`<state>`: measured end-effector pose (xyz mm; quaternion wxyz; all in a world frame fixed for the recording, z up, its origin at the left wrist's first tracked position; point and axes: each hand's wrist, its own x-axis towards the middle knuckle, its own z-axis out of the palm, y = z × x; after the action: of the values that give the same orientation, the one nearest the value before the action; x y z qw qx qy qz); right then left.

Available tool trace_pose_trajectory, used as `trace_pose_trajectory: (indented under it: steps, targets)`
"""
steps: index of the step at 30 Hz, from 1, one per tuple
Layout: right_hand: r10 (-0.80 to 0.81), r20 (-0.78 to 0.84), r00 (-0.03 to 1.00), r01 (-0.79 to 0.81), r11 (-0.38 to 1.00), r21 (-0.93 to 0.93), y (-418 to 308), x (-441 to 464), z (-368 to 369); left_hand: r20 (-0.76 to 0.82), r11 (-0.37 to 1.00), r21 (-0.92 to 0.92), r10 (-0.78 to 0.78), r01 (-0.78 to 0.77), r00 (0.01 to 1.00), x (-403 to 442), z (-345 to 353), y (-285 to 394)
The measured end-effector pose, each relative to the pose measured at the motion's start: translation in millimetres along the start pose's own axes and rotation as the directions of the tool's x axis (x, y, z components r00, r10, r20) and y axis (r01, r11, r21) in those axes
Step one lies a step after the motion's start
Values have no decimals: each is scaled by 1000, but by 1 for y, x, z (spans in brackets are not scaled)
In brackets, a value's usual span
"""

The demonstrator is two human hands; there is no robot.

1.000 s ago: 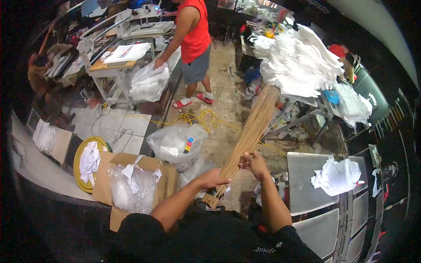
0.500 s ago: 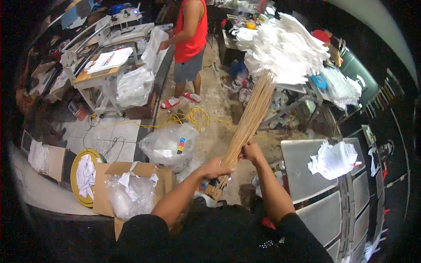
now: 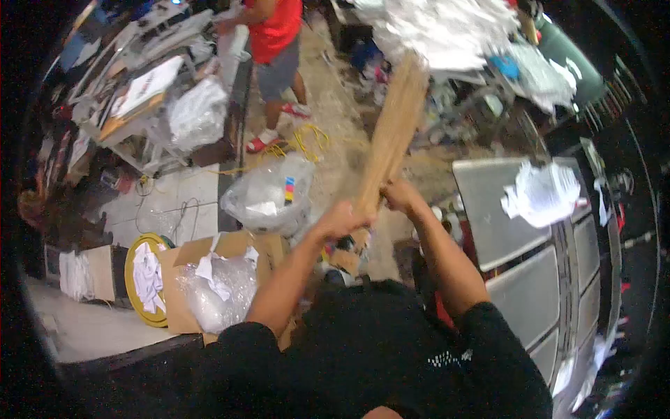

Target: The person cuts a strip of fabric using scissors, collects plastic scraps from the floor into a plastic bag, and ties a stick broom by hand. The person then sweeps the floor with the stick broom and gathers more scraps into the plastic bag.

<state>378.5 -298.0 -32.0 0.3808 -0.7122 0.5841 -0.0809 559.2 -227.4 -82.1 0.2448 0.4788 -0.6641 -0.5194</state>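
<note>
Bundle (image 3: 396,119) tilted steeper | tan, stranded (blurred) | left hand (image 3: 344,221): fingers clamped round it | right hand (image 3: 401,196): can't tell

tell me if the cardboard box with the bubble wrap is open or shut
Open: the cardboard box has flaps spread outward, and bubble wrap and white cloth show in its mouth.

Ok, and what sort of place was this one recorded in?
Probably a garment-printing workshop: rows of flat grey boards, one with white cloth on it, a great heap of white fabric, and a metal-framed machine table bearing a printed white sheet.
</note>
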Motion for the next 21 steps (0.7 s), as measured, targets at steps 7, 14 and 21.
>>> trace_pose_trajectory:
  steps: [7,14,21]
  targets:
    - [-4,39,999,4,1000,-2,10,23,0,-4,935,-346,-80,74,997,-13,-2,27]
    - [-311,266,912,407,756,-512,2,17,-13,-80,935,-354,-1,-28,997,-9,5,29]
    - [-233,26,972,216,847,-485,0,-16,-9,-65,954,-298,-4,-16,998,-7,15,43]
